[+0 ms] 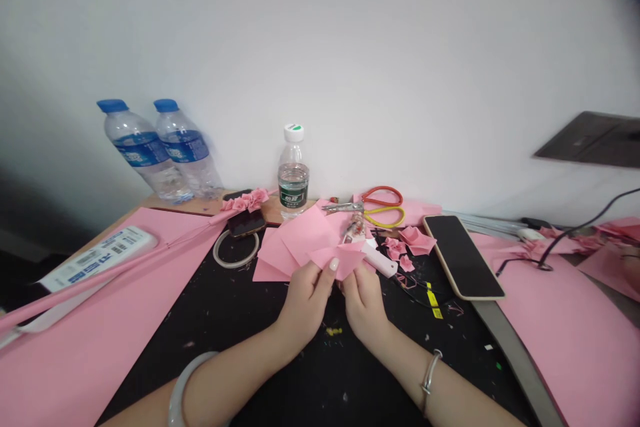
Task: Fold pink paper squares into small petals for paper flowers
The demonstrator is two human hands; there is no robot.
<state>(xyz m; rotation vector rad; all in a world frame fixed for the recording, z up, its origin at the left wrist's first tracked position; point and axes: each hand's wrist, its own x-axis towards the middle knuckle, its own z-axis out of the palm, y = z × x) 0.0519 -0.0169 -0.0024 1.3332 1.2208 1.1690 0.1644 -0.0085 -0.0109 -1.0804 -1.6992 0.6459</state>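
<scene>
Between my two hands is a small folded piece of pink paper [345, 260], raised over the black table surface. My left hand [311, 290] pinches its left side, with the thumb lying on top. On the lower right side, the fingers of my right hand [364, 297] are closed on the same paper. Just behind it lie several pink paper squares [310, 233]. A white-handled tool [381, 260] and scissors [383, 207] with a red and a yellow handle loop rest beyond my right hand. Small folded pink paper flowers [395, 249] lie to the right.
A small water bottle [294, 177] and two larger blue-capped bottles [187, 147] stand by the wall. A roll of tape [216, 253] and a phone [247, 222] are at left. Another phone [463, 257] lies at right, near a black cable [575, 230]. Large pink sheets [170, 240] flank the table.
</scene>
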